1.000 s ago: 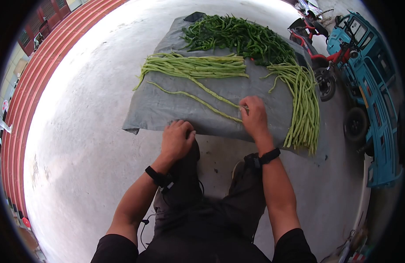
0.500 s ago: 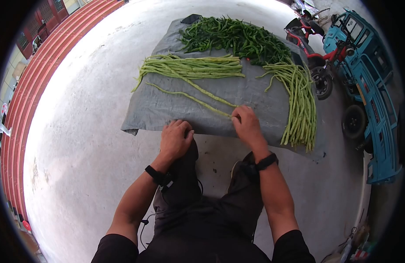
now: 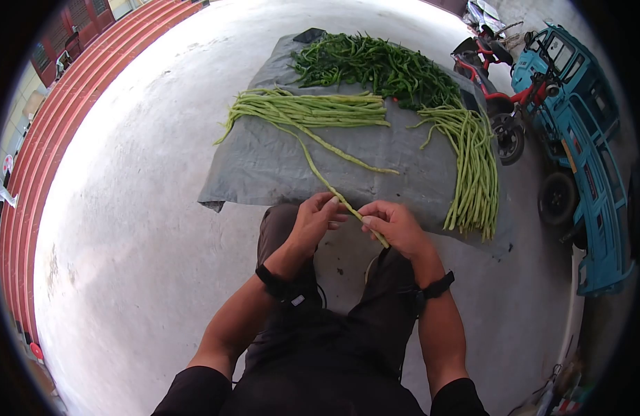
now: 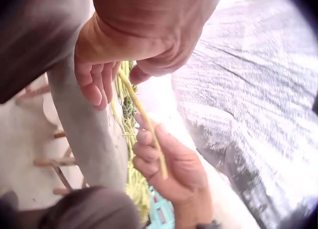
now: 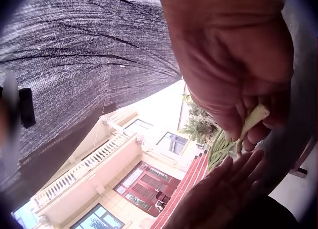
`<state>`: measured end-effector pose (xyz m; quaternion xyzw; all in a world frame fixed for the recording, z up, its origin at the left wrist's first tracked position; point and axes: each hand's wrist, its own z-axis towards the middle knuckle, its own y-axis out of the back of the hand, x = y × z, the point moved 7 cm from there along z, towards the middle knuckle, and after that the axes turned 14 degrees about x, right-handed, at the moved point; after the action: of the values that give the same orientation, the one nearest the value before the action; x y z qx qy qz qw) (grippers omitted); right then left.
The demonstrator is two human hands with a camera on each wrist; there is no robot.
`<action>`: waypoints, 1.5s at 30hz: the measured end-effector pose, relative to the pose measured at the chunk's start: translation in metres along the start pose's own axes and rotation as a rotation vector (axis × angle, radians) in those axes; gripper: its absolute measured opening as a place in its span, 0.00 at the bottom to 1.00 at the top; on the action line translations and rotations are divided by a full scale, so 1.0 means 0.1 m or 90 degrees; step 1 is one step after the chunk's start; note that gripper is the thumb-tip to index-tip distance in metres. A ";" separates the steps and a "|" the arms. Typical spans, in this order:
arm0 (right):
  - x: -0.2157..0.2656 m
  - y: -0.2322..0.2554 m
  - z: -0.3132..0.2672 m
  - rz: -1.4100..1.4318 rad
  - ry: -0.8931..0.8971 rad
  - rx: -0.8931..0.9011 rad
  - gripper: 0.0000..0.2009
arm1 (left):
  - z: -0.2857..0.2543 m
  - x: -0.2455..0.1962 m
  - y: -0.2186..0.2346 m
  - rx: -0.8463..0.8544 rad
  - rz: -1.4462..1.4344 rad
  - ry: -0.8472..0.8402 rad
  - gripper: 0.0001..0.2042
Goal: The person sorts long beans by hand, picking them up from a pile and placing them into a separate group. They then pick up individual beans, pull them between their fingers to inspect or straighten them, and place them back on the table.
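Observation:
One long green bean (image 3: 310, 161) runs from the bean pile (image 3: 313, 109) on the grey cloth (image 3: 251, 173) down between both hands, its end past the cloth's near edge. My right hand (image 3: 396, 227) pinches it near that end; the tip sticks out of the fingers in the right wrist view. Around the bean, farther up, are the thumb and fingers of my left hand (image 3: 313, 223); how firmly they hold it is unclear. A second bean (image 3: 355, 161) lies loose on the cloth, one end at the pile.
A second bundle of long beans (image 3: 472, 166) lies on the cloth's right side, and a heap of green peppers (image 3: 375, 62) at its far side. A red bike (image 3: 497, 90) and a blue vehicle (image 3: 590, 152) stand at the right; red steps (image 3: 77, 125) rise at the left.
My right hand has drawn one bean toward the body, past the cloth's near edge, and the other lies released. My left hand has left its resting place and moved right to the bean.

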<state>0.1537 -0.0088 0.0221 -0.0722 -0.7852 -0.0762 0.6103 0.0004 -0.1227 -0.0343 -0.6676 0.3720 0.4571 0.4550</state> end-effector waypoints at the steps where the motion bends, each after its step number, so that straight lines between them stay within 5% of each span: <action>1: 0.00 -0.08 -0.06 0.006 -0.001 0.001 0.11 | 0.01 0.05 -0.03 -0.002 -0.081 0.028 0.23; 8: -0.08 -0.35 -0.58 0.066 -0.029 -0.002 0.11 | -0.06 0.13 0.11 -0.035 -0.276 0.002 0.20; 16: -0.16 -0.42 -1.12 0.048 -0.076 0.023 0.12 | -0.16 -0.13 0.16 -0.008 -0.240 -0.045 0.15; 24: -0.41 -0.61 -1.08 -0.008 -0.085 0.149 0.14 | -0.38 -0.57 -0.19 0.076 -0.170 -0.147 0.14; 27: -0.30 -0.65 -1.04 -0.101 -0.043 0.131 0.14 | -0.47 -0.75 -0.37 0.114 -0.129 -0.182 0.14; 34: 0.48 -0.26 -1.07 -0.074 0.097 -0.208 0.13 | -0.63 -0.94 -0.77 0.182 0.044 -0.204 0.12; 37: 0.82 -0.22 -1.08 -0.060 0.185 -0.227 0.12 | -0.67 -0.94 -0.90 0.181 0.143 -0.207 0.10; 45: 0.94 -0.14 -1.08 -0.062 0.181 -0.245 0.10 | -0.75 -0.92 -1.06 0.167 0.331 -0.201 0.09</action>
<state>0.2307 -0.0432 0.1390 -0.1382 -0.6651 -0.2632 0.6851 0.0890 -0.1533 0.0940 -0.4066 0.5105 0.6041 0.4573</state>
